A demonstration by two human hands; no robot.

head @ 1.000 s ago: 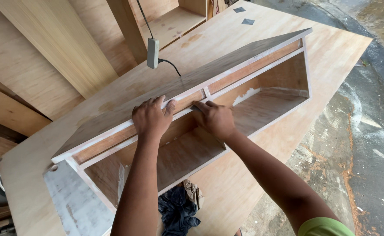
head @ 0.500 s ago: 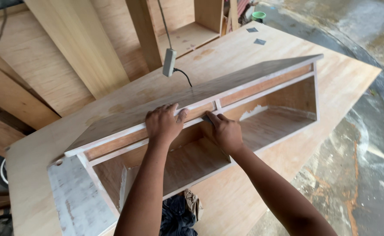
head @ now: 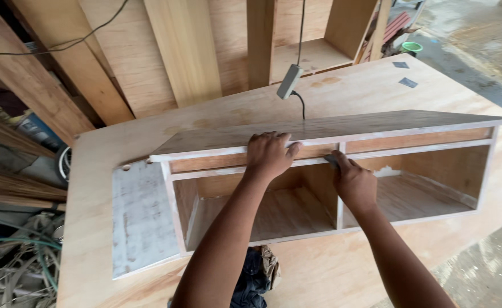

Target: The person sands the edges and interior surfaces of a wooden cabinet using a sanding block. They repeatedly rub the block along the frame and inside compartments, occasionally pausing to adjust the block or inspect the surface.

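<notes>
the big pale plywood table (head: pixel 342 91) fills most of the view, running from 9 o'clock across to 3 o'clock. on it, at the centre, lies a long open-fronted plywood cabinet box (head: pixel 422 199) smeared with whitish filler, its top board (head: pixel 348 126) slanting toward 2 o'clock, with a loose whitened panel (head: pixel 139 217) touching its end at 8 o'clock. tall plywood boards (head: pixel 176 51) lean behind the table at 12 o'clock. the left hand (head: pixel 269 154) lies flat over the cabinet's front top edge, fingers spread and curled onto the top board, holding nothing. the right hand (head: pixel 353 183) sits just beside it at 3 o'clock, closed narrow, fingertips pressed to the front rail above the upright divider (head: pixel 339 214); whether it pinches something small i cannot tell. a grey plug block (head: pixel 289 81) on a black cord hangs at 12 o'clock. two small grey squares (head: pixel 408 82) lie at 1 o'clock.
</notes>
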